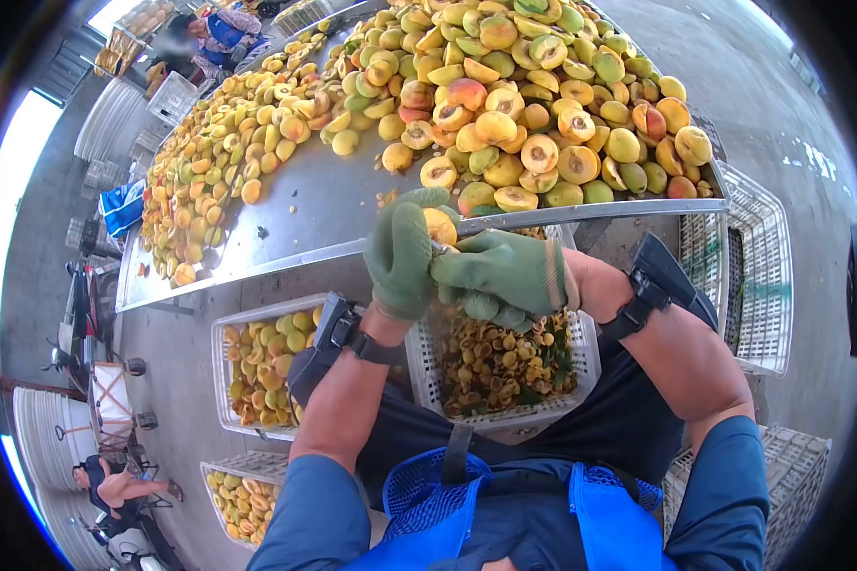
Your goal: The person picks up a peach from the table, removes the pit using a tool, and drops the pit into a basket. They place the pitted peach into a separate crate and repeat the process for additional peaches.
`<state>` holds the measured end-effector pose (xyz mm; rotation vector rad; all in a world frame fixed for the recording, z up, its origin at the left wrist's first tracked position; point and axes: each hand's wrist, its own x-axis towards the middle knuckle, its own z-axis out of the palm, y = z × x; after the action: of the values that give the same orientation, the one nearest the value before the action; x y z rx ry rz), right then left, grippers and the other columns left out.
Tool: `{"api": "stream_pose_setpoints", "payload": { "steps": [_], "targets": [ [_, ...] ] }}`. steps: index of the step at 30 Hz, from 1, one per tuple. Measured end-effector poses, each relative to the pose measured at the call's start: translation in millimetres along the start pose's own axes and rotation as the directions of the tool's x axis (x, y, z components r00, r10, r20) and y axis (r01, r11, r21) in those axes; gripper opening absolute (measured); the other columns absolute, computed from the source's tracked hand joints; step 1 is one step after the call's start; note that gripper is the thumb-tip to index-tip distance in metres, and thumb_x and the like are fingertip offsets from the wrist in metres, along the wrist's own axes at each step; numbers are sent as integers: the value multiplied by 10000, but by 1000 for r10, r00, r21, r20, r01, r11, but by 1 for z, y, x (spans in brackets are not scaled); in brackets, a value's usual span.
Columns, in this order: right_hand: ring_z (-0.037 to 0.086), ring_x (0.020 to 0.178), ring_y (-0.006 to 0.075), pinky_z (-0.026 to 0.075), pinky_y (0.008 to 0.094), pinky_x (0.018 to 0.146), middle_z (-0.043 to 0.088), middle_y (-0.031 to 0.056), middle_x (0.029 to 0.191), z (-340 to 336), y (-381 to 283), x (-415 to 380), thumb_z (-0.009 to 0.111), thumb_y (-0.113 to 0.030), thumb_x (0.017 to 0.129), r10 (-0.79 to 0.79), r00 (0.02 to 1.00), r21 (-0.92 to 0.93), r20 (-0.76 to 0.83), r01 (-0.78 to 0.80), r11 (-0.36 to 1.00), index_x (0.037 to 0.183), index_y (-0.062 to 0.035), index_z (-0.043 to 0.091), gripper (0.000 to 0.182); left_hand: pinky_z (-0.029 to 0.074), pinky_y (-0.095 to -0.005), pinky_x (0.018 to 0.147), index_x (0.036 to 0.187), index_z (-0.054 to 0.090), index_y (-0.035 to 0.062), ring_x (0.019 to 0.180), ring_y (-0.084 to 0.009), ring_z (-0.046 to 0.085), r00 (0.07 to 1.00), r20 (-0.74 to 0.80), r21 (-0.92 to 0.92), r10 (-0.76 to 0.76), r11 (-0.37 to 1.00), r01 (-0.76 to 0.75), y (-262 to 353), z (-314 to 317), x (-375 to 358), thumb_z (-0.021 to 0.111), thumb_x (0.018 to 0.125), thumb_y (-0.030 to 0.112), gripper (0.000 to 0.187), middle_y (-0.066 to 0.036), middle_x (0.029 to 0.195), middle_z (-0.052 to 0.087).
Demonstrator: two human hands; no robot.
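The metal surface point(300, 217) carries a broad spread of halved and whole yellow-orange fruit point(533, 90), thickest from the far edge to the near right corner, with a thinner band along the left edge. White crates point(767, 257) stand beside the right edge. Below the near edge, between the person's knees, a white crate point(425, 373) holds small fruit scraps point(505, 362) and some green leaves; left of it, another crate point(221, 381) holds fruit. At about the middle of the near edge, the gloved left hand point(400, 255) grips a yellow fruit piece point(439, 226). The gloved right hand point(500, 274) curls its fingers close against it; whether they grip anything is hidden.
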<state>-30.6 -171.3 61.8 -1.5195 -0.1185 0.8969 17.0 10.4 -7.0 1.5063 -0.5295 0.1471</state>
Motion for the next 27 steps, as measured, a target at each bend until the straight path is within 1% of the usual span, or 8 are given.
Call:
{"api": "stream_pose_setpoints", "payload": {
  "steps": [5, 10, 12, 15, 19, 22, 25, 27],
  "targets": [
    [418, 355, 75, 335, 258, 295, 520, -20, 592, -23, 31, 21, 491, -413, 1069, -157, 857, 573, 491, -182, 799, 1004, -69, 642, 381, 557, -323, 797, 1214, 633, -38, 856, -180, 674, 998, 63, -47, -8, 999, 11, 7, 2, 0, 422, 1105, 466, 557, -129, 966, 716],
    [391, 328, 68, 287, 234, 262, 500, -31, 560, -22, 50, 41, 469, -407, 1083, -311, 684, 687, 660, -383, 618, 977, -86, 644, 381, 572, -322, 780, 1218, 629, -40, 841, -185, 690, 985, 167, 75, 53, 995, -67, 9, -2, 0, 390, 1116, 453, 557, -131, 999, 717],
    [388, 327, 67, 289, 231, 263, 494, -33, 549, -17, 46, 33, 481, -414, 1078, -218, 786, 637, 578, -267, 723, 954, -92, 644, 383, 576, -318, 777, 1216, 629, -40, 835, -181, 693, 972, 157, 186, 174, 962, -202, 11, 1, -2, 390, 1115, 458, 562, -131, 1003, 719],
    [386, 327, 73, 296, 235, 275, 482, -34, 533, -6, 34, 21, 505, -433, 1066, -87, 909, 515, 407, -149, 844, 924, -98, 642, 389, 576, -335, 772, 1209, 617, -44, 853, -224, 699, 962, 202, 232, 182, 946, -227, 7, -6, -3, 548, 1052, 313, 396, -137, 1056, 699],
    [393, 332, 88, 314, 254, 303, 473, -30, 527, -8, 40, 26, 540, -451, 1045, -113, 895, 555, 431, -165, 815, 897, -104, 627, 388, 575, -334, 763, 1204, 618, -35, 839, -216, 701, 981, 190, 162, -43, 987, 12, -2, -8, -7, 602, 1039, 249, 329, -118, 1024, 703],
    [426, 346, 98, 342, 270, 320, 495, -16, 531, -3, 35, 21, 571, -463, 1029, -37, 955, 417, 295, -94, 904, 875, -82, 641, 416, 575, -321, 759, 1206, 625, -26, 822, -178, 697, 970, 214, -106, -112, 985, 137, 9, -6, -5, 548, 1073, 329, 387, -90, 959, 713],
    [452, 357, 108, 358, 276, 325, 525, 0, 544, 10, 36, 23, 614, -477, 1005, -37, 999, 122, -2, 37, 992, 861, -51, 667, 453, 574, -303, 757, 1212, 630, -23, 827, -149, 689, 959, 130, -145, -252, 952, 270, -9, -2, -12, 464, 1092, 446, 512, -78, 932, 712],
    [466, 367, 117, 371, 281, 333, 539, 8, 553, 12, 34, 17, 639, -491, 988, -46, 999, 95, -15, 47, 994, 860, -36, 680, 475, 575, -292, 757, 1213, 633, -20, 828, -140, 687, 909, 159, -339, -385, 843, 417, -17, -2, -14, 427, 1094, 502, 574, -75, 934, 711]
  ]
}}
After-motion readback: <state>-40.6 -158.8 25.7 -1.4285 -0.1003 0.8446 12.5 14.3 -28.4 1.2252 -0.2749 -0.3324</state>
